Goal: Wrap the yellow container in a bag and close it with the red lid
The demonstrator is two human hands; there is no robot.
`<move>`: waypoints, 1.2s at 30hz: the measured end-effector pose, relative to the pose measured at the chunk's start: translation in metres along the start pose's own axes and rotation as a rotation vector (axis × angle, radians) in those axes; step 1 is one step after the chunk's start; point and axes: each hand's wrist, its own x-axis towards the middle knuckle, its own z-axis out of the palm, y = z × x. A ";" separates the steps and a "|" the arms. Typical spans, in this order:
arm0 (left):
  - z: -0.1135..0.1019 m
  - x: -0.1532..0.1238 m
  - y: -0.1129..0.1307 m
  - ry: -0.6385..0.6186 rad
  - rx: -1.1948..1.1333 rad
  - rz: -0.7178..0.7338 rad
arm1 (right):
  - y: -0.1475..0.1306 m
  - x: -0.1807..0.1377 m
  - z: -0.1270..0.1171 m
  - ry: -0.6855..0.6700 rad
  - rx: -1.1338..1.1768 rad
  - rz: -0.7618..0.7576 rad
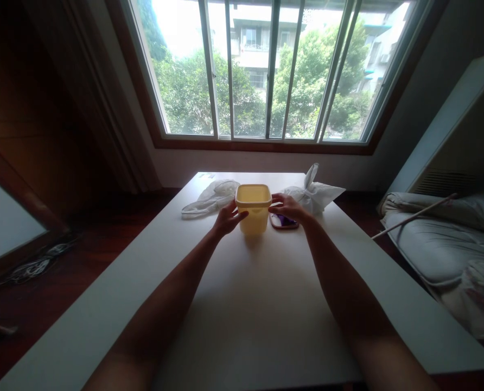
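Note:
A pale yellow square plastic container (253,209) stands upright on the white table (262,304), far out in front of me. My left hand (227,218) presses against its left side with fingers curled round the rim. My right hand (287,208) touches its right side near the rim, fingers extended toward it. Both arms are stretched forward. The container's top looks open; its inside is not visible.
A purple flat object (285,222), perhaps a lid, lies just right of the container under my right hand. A crumpled white plastic bag (212,197) lies at the back left, a knotted white bag (315,193) at the back right. Bedding (441,244) is right of the table.

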 end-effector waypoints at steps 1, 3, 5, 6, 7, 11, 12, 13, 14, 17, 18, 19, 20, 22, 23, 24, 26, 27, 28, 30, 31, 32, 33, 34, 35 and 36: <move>0.000 0.000 0.000 0.008 -0.004 -0.008 | 0.001 0.001 0.000 0.009 -0.008 0.001; 0.001 0.000 0.000 0.018 -0.005 -0.023 | 0.004 0.003 0.001 0.018 -0.014 0.003; 0.002 -0.001 0.000 0.031 -0.004 -0.041 | 0.007 0.005 0.001 0.013 -0.021 0.006; 0.003 -0.001 0.001 0.034 -0.006 -0.050 | 0.009 0.006 0.002 0.009 -0.023 0.012; 0.003 -0.001 0.000 0.034 -0.009 -0.057 | 0.011 0.007 0.002 0.004 -0.024 0.018; 0.004 -0.001 -0.002 0.023 -0.026 -0.067 | 0.020 0.012 0.002 0.000 -0.003 0.033; 0.004 -0.002 -0.002 0.022 -0.027 -0.064 | 0.022 0.013 0.002 0.002 0.006 0.033; 0.004 -0.002 -0.003 0.021 -0.026 -0.062 | 0.023 0.013 0.002 0.002 0.011 0.033; 0.004 -0.003 -0.003 0.020 -0.024 -0.060 | 0.024 0.013 0.002 -0.002 0.013 0.035; 0.005 -0.005 -0.002 0.020 -0.016 -0.061 | 0.023 0.012 0.001 -0.021 0.001 0.042; 0.005 -0.006 -0.002 0.020 -0.015 -0.062 | 0.023 0.012 0.000 -0.034 0.002 0.040; 0.005 -0.007 -0.002 0.018 -0.015 -0.062 | 0.022 0.011 0.000 -0.046 0.008 0.036; 0.005 -0.007 -0.003 0.013 -0.011 -0.064 | 0.022 0.010 -0.001 -0.055 0.017 0.033; 0.002 -0.008 -0.006 0.002 0.003 -0.078 | 0.022 0.009 -0.002 -0.065 0.034 0.036; -0.001 -0.008 -0.009 0.001 0.011 -0.093 | 0.022 0.008 -0.003 -0.059 0.031 0.047; -0.005 -0.007 -0.011 0.007 0.018 -0.113 | 0.021 0.008 -0.005 -0.043 0.016 0.058; -0.017 -0.006 -0.018 0.045 0.043 -0.163 | 0.021 0.007 -0.009 0.023 -0.035 0.065; -0.024 -0.004 -0.021 0.078 0.075 -0.190 | 0.020 0.007 -0.012 0.073 -0.067 0.056; -0.031 -0.003 -0.024 0.110 0.133 -0.216 | 0.020 0.007 -0.014 0.131 -0.098 0.039; -0.047 0.001 -0.030 0.160 0.334 -0.269 | 0.020 0.008 -0.019 0.246 -0.136 -0.009; -0.055 0.004 -0.033 0.164 0.467 -0.307 | 0.019 0.009 -0.021 0.295 -0.146 -0.034; -0.063 0.006 -0.037 0.165 0.601 -0.354 | 0.019 0.009 -0.023 0.336 -0.153 -0.059; -0.069 0.008 -0.040 0.162 0.721 -0.409 | 0.017 0.010 -0.024 0.367 -0.158 -0.084; -0.075 0.010 -0.044 0.159 0.800 -0.453 | 0.016 0.010 -0.025 0.390 -0.161 -0.109; -0.080 0.012 -0.048 0.158 0.859 -0.490 | 0.014 0.010 -0.025 0.405 -0.165 -0.131; -0.084 0.013 -0.052 0.156 0.894 -0.511 | 0.011 0.009 -0.025 0.412 -0.170 -0.154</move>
